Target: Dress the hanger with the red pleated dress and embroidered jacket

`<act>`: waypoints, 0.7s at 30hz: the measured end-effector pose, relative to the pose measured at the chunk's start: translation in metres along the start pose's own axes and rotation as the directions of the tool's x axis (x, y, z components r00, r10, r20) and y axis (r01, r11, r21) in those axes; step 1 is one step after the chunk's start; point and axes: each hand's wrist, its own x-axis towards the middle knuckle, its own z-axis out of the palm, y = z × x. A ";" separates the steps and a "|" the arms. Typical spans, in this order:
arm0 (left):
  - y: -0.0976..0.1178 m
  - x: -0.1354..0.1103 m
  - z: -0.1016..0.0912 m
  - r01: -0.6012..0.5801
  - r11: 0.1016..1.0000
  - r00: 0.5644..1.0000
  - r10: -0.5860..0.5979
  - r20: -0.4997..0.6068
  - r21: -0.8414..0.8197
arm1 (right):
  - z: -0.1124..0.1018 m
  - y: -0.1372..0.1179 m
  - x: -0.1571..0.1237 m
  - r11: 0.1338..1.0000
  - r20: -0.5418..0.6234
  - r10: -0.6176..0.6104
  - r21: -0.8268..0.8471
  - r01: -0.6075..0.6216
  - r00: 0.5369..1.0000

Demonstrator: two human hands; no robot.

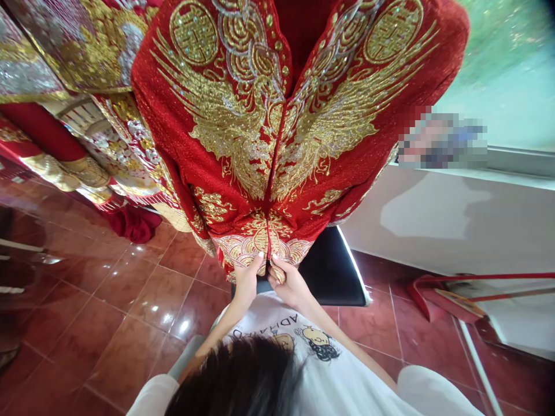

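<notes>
A red jacket (186, 144) with gold and silver embroidery hangs upright in front of me, its neckline toward the top of the view. Gold winged patterns spread over both front halves. The front edges meet down the middle and part slightly at the hem. My left hand (246, 282) grips the hem on the left side of the opening, thumb on top of the cloth. Just beside it, my right hand (289, 283) pinches the hem's right corner, which is folded over. The fingers under the cloth are mostly hidden.
More embroidered garments (87, 52) hang at the left. A dark red cloth bundle (134, 224) lies on the tiled floor (143, 300). Behind the jacket's hem stands a black flat-topped piece (333, 268). A red-edged frame (451, 297) stands by the wall at right, below a window (511, 75).
</notes>
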 end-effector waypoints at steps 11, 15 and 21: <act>-0.004 -0.010 0.000 0.016 1.000 0.999 -0.015 -0.047 0.007 | 0.010 -0.004 -0.006 0.996 0.068 0.040 0.076 -0.045 0.997; -0.006 -0.010 0.002 0.277 0.943 0.959 -0.260 0.111 -0.183 | 0.009 -0.002 -0.008 0.995 0.044 0.034 0.087 -0.038 0.998; -0.005 -0.007 0.007 0.237 0.963 0.970 -0.227 0.090 -0.125 | -0.001 0.004 0.000 0.995 -0.018 -0.083 -0.052 0.082 0.996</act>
